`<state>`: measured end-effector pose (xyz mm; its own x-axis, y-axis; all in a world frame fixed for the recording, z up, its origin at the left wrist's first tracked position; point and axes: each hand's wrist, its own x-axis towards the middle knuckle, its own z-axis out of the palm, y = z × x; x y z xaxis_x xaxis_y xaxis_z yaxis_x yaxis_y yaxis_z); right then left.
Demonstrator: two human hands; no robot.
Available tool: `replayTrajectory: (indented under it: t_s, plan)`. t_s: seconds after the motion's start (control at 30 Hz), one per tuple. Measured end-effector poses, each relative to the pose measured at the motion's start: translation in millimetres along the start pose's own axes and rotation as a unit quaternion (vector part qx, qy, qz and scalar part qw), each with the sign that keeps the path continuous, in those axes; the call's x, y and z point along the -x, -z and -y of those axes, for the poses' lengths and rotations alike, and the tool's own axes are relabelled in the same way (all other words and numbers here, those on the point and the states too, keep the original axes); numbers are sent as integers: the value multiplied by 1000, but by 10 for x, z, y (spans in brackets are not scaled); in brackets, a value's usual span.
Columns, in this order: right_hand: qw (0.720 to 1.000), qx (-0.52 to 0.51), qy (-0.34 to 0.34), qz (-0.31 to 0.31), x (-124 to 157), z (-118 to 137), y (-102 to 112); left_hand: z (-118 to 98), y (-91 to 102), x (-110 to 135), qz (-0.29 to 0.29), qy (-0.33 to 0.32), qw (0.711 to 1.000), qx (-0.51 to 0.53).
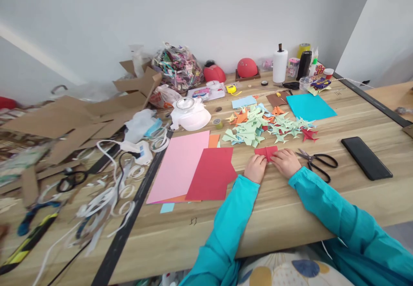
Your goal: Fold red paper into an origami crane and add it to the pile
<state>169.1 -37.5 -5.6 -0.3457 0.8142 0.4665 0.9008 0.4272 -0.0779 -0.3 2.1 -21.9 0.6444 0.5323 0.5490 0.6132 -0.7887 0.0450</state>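
A small piece of red folded paper (pixel 266 151) lies on the wooden table in front of me, with a crease down its middle. My left hand (pixel 255 168) has its fingers closed on the paper's near left edge. On the near right edge, my right hand (pixel 286 163) grips the same piece, fingers bent together. Just beyond it is a pile of folded paper cranes (pixel 251 126), mostly pale green, with some orange, blue and red ones. Black-handled scissors (pixel 318 162) lie partly opened beside my right hand. Red paper sheets (pixel 211 174) lie left of my left hand.
Pink paper (pixel 180 165) lies beneath the red sheets. A phone (pixel 367 158) is at the right, and a turquoise sheet (pixel 311 107) behind the cranes. Cardboard (pixel 80 113), white cords (pixel 106 195) and tools clutter the left. A white bottle (pixel 280 65) stands near the wall.
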Motion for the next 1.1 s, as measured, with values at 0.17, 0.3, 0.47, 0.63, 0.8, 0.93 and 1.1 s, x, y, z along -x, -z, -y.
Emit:
replayTrajectory:
  t_s: [0.17, 0.3, 0.47, 0.63, 0.8, 0.93, 1.1]
  plan:
    - [1000, -8, 10, -12, -27, 22, 9, -37, 104, -2, -36, 5, 998, 44]
    - [998, -21, 17, -58, -33, 64, 53, -37, 193, 1, -80, 17, 993, 80]
    - [994, -42, 51, -89, -43, 137, 54, -55, 238, -5, -75, -8, 993, 88]
    - [992, -36, 72, -97, -43, 160, 53, -75, 270, -31, -69, -37, 995, 69]
    - [994, -20, 76, -78, -40, 161, 106, -35, 338, -34, -56, -47, 994, 82]
    - [995, -15, 74, -69, -29, 158, 119, -9, 370, -18, -59, -30, 994, 88]
    - [994, -14, 71, -82, -15, 101, 144, 67, 392, 25, -79, -25, 993, 81]
